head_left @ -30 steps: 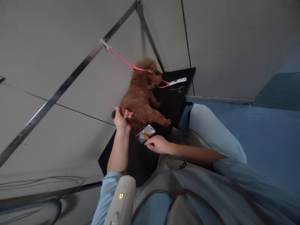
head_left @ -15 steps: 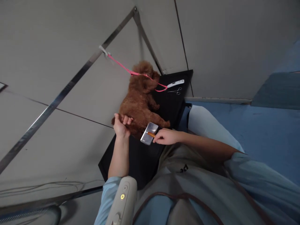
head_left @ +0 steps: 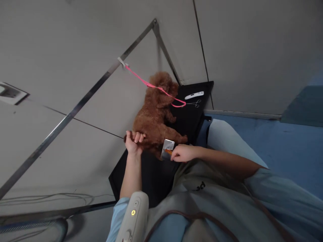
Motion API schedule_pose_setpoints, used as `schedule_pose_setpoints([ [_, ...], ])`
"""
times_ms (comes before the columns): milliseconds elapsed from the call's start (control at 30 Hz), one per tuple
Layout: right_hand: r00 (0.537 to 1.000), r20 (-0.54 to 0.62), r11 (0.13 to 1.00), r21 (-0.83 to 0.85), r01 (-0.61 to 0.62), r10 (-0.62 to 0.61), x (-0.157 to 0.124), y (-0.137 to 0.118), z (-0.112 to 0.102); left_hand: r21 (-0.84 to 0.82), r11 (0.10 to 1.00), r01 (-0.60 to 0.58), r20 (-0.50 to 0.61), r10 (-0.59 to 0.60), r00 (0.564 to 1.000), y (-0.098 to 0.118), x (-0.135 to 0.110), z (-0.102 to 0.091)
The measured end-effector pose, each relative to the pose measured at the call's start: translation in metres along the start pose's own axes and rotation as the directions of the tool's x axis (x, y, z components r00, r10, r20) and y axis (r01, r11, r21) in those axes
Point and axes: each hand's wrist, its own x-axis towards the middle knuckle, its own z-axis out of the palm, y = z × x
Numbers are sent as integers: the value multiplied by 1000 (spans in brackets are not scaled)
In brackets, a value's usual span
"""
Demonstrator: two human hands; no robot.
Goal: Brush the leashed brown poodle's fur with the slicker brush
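Note:
A curly brown dog (head_left: 152,116) stands on the black grooming table (head_left: 148,178), its head toward the far end. My left hand (head_left: 134,143) is at its rump with the fingers curled round the tail; a small dark tuft (head_left: 124,138) shows beside the thumb. Closed on the orange handle of a slicker brush (head_left: 168,145), my right hand (head_left: 183,153) keeps the brush at the dog's hind leg. The brush's flat silvery back faces up, so its bristles are hidden. Whether they touch the coat I cannot tell.
A pink loop lead (head_left: 143,82) runs from the metal grooming arm (head_left: 106,75) round the dog. White clippers (head_left: 194,95) and scissors-like tool with ring handles (head_left: 197,103) lie at the table's far end. A wall (head_left: 88,151) borders the left; cables (head_left: 50,198) hang there.
The brush has tilted and shifted slightly at the hind leg, with my right hand moving along. My left hand stays at the tail. The whole view has shifted a little.

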Motion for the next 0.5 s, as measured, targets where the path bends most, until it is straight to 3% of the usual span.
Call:
schedule_pose_setpoints([
  [167, 978, -202, 973, 211, 92, -49, 6, 1, 7, -34, 998, 48, 136, -43, 990, 9, -11, -11],
  [233, 999, -35, 958, 286, 33, -24, 2, 1, 13, -31, 999, 22, 150, -17, 989, 16, -13, -24],
  [300, 975, 222, 936, 349, -54, -26, -5, -5, 14, 31, 994, -101, 95, 97, 991, 18, -8, -40],
  [333, 957, 286, 925, 374, -68, -46, -7, -11, 10, 108, 977, -183, 48, 179, 983, 16, -3, -48],
  [367, 958, 279, 917, 396, -50, -68, -6, -18, 5, 218, 939, -266, -4, 273, 962, 12, 3, -56],
  [433, 994, 77, 919, 392, 42, -79, 3, -32, -5, 465, 824, -323, -81, 402, 912, -3, 18, -67],
  [500, 991, -134, 948, 311, 61, -20, 14, -41, -3, 569, 791, -224, -135, 359, 924, -21, 31, -73],
])
